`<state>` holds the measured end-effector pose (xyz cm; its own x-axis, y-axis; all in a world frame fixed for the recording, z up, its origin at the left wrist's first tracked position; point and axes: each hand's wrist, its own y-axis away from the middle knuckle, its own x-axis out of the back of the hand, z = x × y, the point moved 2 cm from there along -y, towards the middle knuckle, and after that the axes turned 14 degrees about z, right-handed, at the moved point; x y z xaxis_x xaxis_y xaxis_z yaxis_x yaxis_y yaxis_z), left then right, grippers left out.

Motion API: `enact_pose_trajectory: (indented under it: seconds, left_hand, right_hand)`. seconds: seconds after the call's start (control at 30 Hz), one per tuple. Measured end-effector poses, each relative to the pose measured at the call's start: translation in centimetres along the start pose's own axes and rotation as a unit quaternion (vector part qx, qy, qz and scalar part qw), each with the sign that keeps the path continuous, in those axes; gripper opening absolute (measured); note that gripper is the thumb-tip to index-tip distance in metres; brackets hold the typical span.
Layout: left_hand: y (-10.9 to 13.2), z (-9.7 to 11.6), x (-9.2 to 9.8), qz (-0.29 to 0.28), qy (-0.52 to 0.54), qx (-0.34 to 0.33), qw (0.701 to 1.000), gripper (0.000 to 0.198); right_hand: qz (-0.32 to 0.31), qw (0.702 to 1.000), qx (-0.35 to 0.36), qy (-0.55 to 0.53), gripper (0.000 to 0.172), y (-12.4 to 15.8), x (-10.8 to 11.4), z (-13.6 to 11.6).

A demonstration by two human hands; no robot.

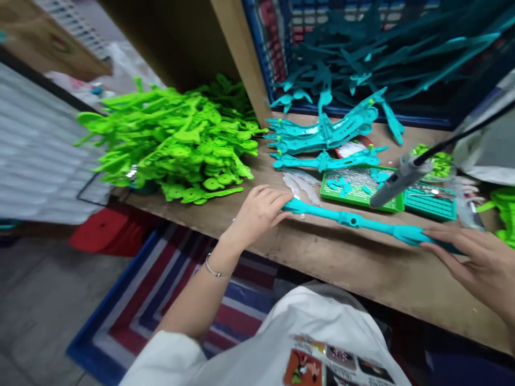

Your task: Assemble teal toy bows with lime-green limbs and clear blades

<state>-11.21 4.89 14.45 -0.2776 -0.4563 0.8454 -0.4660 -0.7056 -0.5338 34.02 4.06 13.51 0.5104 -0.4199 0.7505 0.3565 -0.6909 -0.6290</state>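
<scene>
**A:** What are the hands doing right now?

**B:** Both rest on one long teal plastic piece [354,221] that lies flat on the wooden bench [341,268]. Its long axis runs from hand to hand, sloping slightly nearer to the person at the right end. The left hand [257,212] is curled loosely over the left tip, fingers bent down onto it. The right hand [478,262] lies flatter, fingers stretched out and pressing on the right end. Neither hand has the piece lifted; whether the right hand's fingers wrap beneath it I cannot tell.

**A:** Which hand is closer to the middle of it?

**B:** Neither, really. Each sits at its own end, and the jointed middle lies bare between them.

**A:** What lies around the hands?

**B:** Beyond the left hand and further to its left, a big heap of bright green parts [177,142]. Straight beyond the piece, between the two hands, a green tray [396,205] of small bits, with a grey power screwdriver [396,182] hanging over it. Farther back, more teal parts [325,134] lie stacked on the bench, and a blue crate [261,48] behind them is full of the same. A bracelet [212,269] circles the left wrist.
</scene>
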Motion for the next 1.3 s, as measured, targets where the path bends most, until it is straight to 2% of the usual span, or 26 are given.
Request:
enact_pose_trajectory:
  seconds: [0.13, 0.23, 0.33, 0.4, 0.47, 0.53, 0.63, 0.7, 0.77, 0.83, 0.87, 0.93, 1.0, 1.03, 1.1, 1.17, 1.2, 1.27, 1.3]
  left_hand:
    - [0.5, -1.9, -0.5, 0.036, 0.016, -0.022, 0.999, 0.033]
    - [0.3, -2.0, -1.3, 0.063, 0.017, -0.025, 0.998, 0.027]
    - [0.2, -1.9, -0.9, 0.066, 0.025, -0.023, 0.997, 0.025]
    - [0.4, -1.9, 0.0, 0.028, 0.041, -0.013, 0.999, 0.027]
    - [0.7, -1.6, 0.8, -0.05, 0.059, 0.006, 0.997, 0.031]
    - [1.2, -1.1, 0.8, -0.136, 0.068, 0.029, 0.988, 0.046]
    - [2.3, -0.1, -1.7, -0.222, 0.094, 0.037, 0.97, 0.073]
    - [3.3, 0.7, -4.2, -0.267, 0.122, 0.029, 0.956, 0.064]
    - [4.2, 1.3, -6.3, -0.274, 0.119, 0.026, 0.954, 0.046]
    - [5.1, 1.4, -7.2, -0.224, 0.092, 0.019, 0.97, 0.039]
    - [5.6, 1.3, -7.3, -0.183, 0.071, 0.018, 0.98, 0.039]
    - [6.6, 0.6, -7.0, -0.093, 0.022, 0.024, 0.995, 0.041]
    - [7.7, -0.3, -6.7, -0.008, -0.017, 0.028, 0.999, 0.044]
    - [8.2, -0.8, -6.6, 0.025, -0.029, 0.028, 0.999, 0.046]
    - [8.7, -1.2, -6.3, 0.061, -0.036, 0.027, 0.997, 0.052]
    - [8.4, -0.3, -5.7, 0.063, -0.026, 0.037, 0.997, 0.067]
    - [7.7, 0.8, -5.2, 0.059, -0.011, 0.044, 0.997, 0.078]
    - [5.6, 4.5, -4.2, 0.075, 0.035, 0.059, 0.995, 0.097]
    - [4.1, 7.1, -3.7, 0.087, 0.073, 0.051, 0.992, 0.096]
  right_hand:
    - [-0.005, 1.0, -0.028, 0.002, 0.023, 0.0, -0.1, -0.2]
    - [0.01, 0.999, -0.033, 0.01, 0.025, -0.1, -0.1, -0.2]
    - [0.028, 0.999, -0.045, 0.003, 0.025, -0.1, 0.1, -0.3]
    - [0.032, 0.998, -0.045, -0.012, 0.026, 0.7, 0.1, -0.7]
    - [0.032, 0.998, -0.039, -0.041, 0.028, 2.3, -0.2, -1.8]
    - [0.034, 0.996, -0.043, -0.064, 0.03, 4.8, -0.8, -3.3]
    - [0.07, 0.993, -0.082, -0.04, 0.026, 9.0, -2.1, -5.8]
    - [0.098, 0.986, -0.135, -0.014, 0.024, 11.4, -2.8, -7.1]
    - [0.123, 0.971, -0.203, 0.002, 0.027, 13.0, -3.2, -7.7]
    - [0.167, 0.941, -0.292, -0.035, 0.034, 13.6, -3.2, -7.7]
    - [0.195, 0.915, -0.344, -0.086, 0.038, 13.7, -3.2, -7.5]
    - [0.233, 0.833, -0.441, -0.24, 0.047, 13.3, -3.5, -6.6]
    - [0.218, 0.738, -0.51, -0.385, 0.055, 12.7, -4.3, -5.6]
    - [0.197, 0.7, -0.536, -0.429, 0.055, 12.5, -4.8, -5.1]
    - [0.17, 0.651, -0.579, -0.46, 0.05, 12.5, -5.9, -4.2]
    - [0.168, 0.63, -0.607, -0.454, 0.047, 13.0, -7.0, -3.6]
    - [0.165, 0.629, -0.612, -0.451, 0.047, 13.3, -7.5, -3.6]
    - [0.15, 0.64, -0.603, -0.451, 0.048, 13.6, -8.2, -3.7]
    - [0.139, 0.652, -0.591, -0.454, 0.047, 13.7, -8.3, -3.8]
